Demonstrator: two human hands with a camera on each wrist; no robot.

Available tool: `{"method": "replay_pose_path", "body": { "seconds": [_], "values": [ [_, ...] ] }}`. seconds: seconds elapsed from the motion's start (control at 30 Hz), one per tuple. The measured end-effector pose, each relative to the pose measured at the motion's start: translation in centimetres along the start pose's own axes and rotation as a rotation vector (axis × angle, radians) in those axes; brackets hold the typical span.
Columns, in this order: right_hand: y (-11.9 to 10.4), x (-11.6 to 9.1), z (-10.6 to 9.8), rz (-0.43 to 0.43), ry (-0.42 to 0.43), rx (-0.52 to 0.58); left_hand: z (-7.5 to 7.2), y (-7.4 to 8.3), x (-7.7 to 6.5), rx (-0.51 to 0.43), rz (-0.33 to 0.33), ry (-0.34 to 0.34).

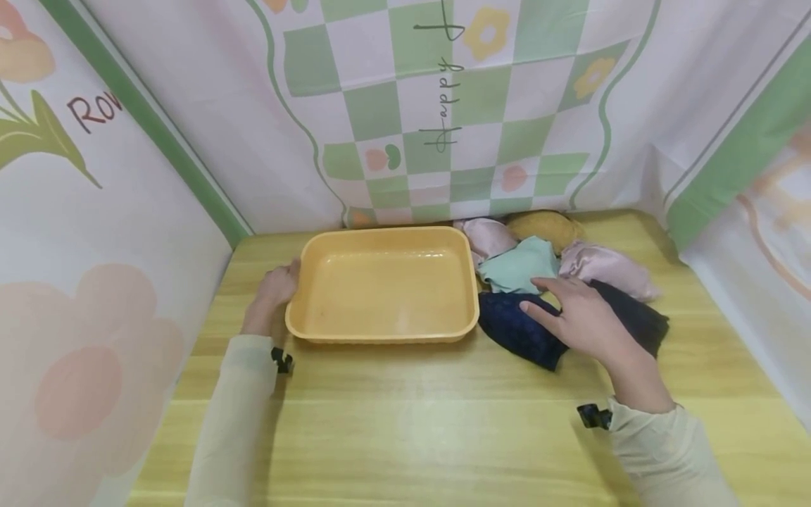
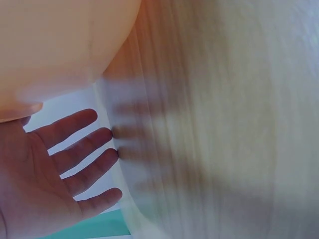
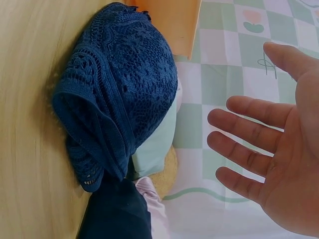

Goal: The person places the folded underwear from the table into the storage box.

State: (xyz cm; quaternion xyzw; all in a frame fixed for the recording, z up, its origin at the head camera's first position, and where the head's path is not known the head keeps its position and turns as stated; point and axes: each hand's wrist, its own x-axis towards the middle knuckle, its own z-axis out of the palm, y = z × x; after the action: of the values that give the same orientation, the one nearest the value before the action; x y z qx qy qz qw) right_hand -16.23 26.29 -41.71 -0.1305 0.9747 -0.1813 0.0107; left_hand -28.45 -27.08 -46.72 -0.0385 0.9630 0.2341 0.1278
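Observation:
A shallow orange-yellow plastic tray (image 1: 380, 334) stands on the table with nothing in it. My left hand (image 1: 279, 285) is at its left side; in the left wrist view its fingers (image 2: 82, 149) are spread and nearly straight, the thumb mostly hidden by the rim. My right hand (image 1: 586, 317) hovers over the cloth pile, fingers loosely extended, holding nothing. Nearest it lies a navy lace garment (image 3: 139, 74), domed like a folded bra cup. Around that are a mint-green piece (image 1: 519, 266), a black piece (image 1: 636, 320) and a pink satin piece (image 1: 608, 269).
Behind the pile, a mustard piece (image 1: 545, 229) and another pink piece (image 1: 488, 238) lie against the patterned curtain (image 1: 418, 105) at the table's back edge. A printed cloth (image 1: 127, 282) hangs along the left side. Bare wooden table (image 1: 412, 422) stretches in front of the tray.

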Motion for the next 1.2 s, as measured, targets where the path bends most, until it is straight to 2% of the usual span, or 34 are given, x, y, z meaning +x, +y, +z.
{"method": "replay_pose_path", "body": {
  "seconds": [0.3, 0.67, 1.0, 1.2],
  "values": [
    [0.3, -0.2, 0.3, -0.006, 0.000, -0.005, 0.1, -0.2, 0.2, 0.012, -0.003, -0.006],
    [0.9, -0.3, 1.2, 0.032, -0.028, -0.014, 0.2, -0.1, 0.2, -0.008, -0.004, -0.003],
    [1.4, -0.4, 2.0, 0.037, -0.030, -0.041, 0.2, -0.2, 0.0, -0.058, -0.033, -0.020],
    [1.4, -0.4, 2.1, 0.049, -0.026, -0.067, 0.2, -0.1, -0.1, -0.052, -0.037, -0.020]
  ]
}}
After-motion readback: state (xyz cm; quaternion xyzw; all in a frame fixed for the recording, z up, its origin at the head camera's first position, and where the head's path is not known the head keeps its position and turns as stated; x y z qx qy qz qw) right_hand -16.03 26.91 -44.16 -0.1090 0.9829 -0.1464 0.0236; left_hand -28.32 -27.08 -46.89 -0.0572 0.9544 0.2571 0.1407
